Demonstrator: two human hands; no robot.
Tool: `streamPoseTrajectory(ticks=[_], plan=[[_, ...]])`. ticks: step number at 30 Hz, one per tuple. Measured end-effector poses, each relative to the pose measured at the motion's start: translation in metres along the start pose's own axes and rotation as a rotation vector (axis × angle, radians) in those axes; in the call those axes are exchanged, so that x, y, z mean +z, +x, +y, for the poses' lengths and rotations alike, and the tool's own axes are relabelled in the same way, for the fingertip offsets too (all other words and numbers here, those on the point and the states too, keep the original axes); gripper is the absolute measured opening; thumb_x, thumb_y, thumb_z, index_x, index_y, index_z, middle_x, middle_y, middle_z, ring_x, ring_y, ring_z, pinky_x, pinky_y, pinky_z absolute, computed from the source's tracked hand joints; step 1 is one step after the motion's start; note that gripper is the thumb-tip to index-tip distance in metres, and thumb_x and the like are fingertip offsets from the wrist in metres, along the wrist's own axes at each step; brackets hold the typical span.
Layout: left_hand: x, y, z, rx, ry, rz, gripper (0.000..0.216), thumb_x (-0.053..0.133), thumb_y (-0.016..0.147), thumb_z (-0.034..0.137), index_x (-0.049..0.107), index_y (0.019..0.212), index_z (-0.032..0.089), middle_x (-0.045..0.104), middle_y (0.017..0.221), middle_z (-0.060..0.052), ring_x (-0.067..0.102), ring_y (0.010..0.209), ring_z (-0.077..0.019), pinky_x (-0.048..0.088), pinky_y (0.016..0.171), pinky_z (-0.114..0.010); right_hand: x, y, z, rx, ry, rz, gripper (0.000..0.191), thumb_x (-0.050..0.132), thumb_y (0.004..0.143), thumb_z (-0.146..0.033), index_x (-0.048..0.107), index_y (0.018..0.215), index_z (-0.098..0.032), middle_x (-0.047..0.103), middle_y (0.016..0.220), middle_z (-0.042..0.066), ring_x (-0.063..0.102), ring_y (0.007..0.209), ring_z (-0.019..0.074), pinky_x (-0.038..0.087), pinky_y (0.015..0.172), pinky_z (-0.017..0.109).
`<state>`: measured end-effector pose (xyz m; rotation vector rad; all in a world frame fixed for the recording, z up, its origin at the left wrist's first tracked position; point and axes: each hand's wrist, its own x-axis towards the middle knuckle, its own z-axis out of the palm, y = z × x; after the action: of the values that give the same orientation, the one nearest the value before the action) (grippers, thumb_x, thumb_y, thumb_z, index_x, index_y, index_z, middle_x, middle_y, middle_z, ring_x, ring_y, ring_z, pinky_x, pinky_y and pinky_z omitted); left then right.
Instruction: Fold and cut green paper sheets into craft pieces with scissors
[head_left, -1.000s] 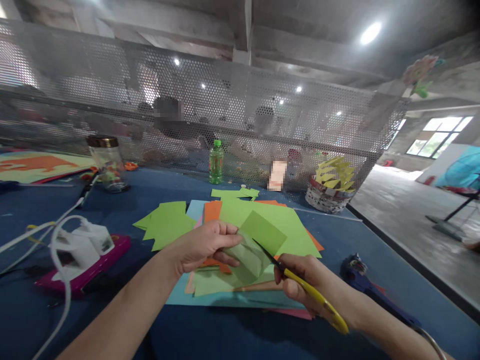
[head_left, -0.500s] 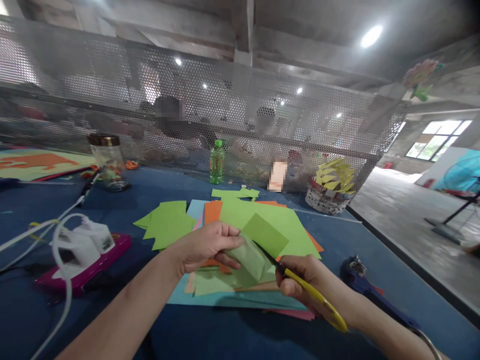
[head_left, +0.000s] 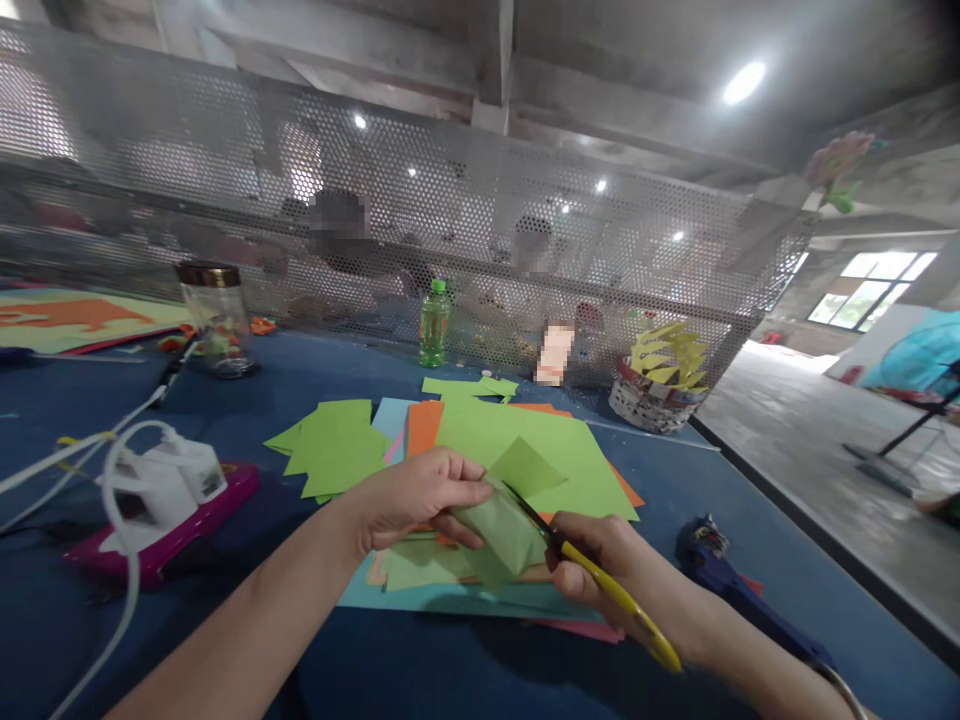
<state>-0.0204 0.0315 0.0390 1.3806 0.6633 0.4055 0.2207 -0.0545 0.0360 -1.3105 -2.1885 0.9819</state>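
A piece of green paper [head_left: 504, 532] is pinched between the thumb and fingers of my left hand [head_left: 431, 492]. My right hand [head_left: 600, 560] is closed on yellow-handled scissors [head_left: 616, 595], whose dark blades lie at the slit in this paper. The upper flap of the paper tilts up beyond the blades. Beneath both hands is a stack of coloured sheets, with a large green sheet [head_left: 577, 450] on top and orange, blue and pink edges showing. Several cut green pieces [head_left: 337, 450] lie left of the stack.
A purple power strip [head_left: 225, 490] with white plugs and cables sits at left. Behind it stands a glass jar [head_left: 221, 335]. A green bottle [head_left: 433, 325] and a basket of yellow pieces [head_left: 656, 385] stand by the mesh partition. A dark blue tool [head_left: 739, 590] lies at right.
The upper flap of green paper has swung and tilts differently over the blades. Both hands keep their grip, with the scissors shifted slightly left.
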Motion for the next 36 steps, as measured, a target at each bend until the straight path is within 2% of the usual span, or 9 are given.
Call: streamPoseTrajectory(ticks=[8, 17, 24, 31, 36], plan=[[0.0029, 0.0005, -0.0032, 0.006, 0.001, -0.003, 0.025, 0.064, 0.083, 0.036, 0.075, 0.089, 0.014, 0.075, 0.091, -0.009, 0.068, 0.082, -0.0175, 0.057, 0.072, -0.025, 0.0025, 0.0026, 0.0009, -0.006, 0.046, -0.012, 0.049, 0.046, 0.086, -0.067, 0.049, 0.079, -0.018, 0.033, 0.065, -0.006, 0.027, 0.057, 0.0095, 0.020, 0.047, 0.023], [0.0069, 0.0024, 0.0007, -0.009, -0.006, -0.002, 0.027, 0.065, 0.081, 0.036, 0.075, 0.092, 0.014, 0.075, 0.091, -0.009, 0.068, 0.083, -0.0180, 0.057, 0.072, -0.025, 0.0005, 0.0022, -0.0001, -0.035, -0.040, -0.024, 0.042, 0.045, 0.090, -0.059, 0.045, 0.080, -0.019, 0.035, 0.067, -0.007, 0.026, 0.061, 0.0108, 0.023, 0.052, 0.024], [0.0066, 0.0036, -0.0027, 0.006, -0.029, 0.005, 0.024, 0.064, 0.082, 0.033, 0.075, 0.093, 0.014, 0.075, 0.091, -0.008, 0.067, 0.080, -0.0163, 0.057, 0.071, -0.024, 0.0010, 0.0036, -0.0066, -0.047, -0.121, 0.012, 0.045, 0.044, 0.089, -0.063, 0.041, 0.078, -0.020, 0.038, 0.068, -0.006, 0.027, 0.062, 0.0113, 0.022, 0.052, 0.025], [0.0076, 0.0037, -0.0032, 0.000, -0.038, 0.010, 0.023, 0.064, 0.082, 0.032, 0.075, 0.091, 0.014, 0.075, 0.090, -0.008, 0.068, 0.081, -0.0165, 0.057, 0.072, -0.025, 0.0021, 0.0030, -0.0071, -0.017, -0.147, 0.020, 0.047, 0.045, 0.088, -0.065, 0.041, 0.076, -0.020, 0.037, 0.066, -0.006, 0.027, 0.060, 0.0110, 0.022, 0.051, 0.025], [0.0074, 0.0045, -0.0045, 0.012, -0.055, 0.025, 0.023, 0.067, 0.080, 0.035, 0.074, 0.083, 0.014, 0.074, 0.086, -0.007, 0.067, 0.077, -0.0156, 0.058, 0.072, -0.026, 0.0019, 0.0030, -0.0082, -0.033, -0.158, 0.023, 0.044, 0.045, 0.089, -0.062, 0.041, 0.079, -0.020, 0.039, 0.069, -0.006, 0.028, 0.062, 0.0111, 0.023, 0.053, 0.024]])
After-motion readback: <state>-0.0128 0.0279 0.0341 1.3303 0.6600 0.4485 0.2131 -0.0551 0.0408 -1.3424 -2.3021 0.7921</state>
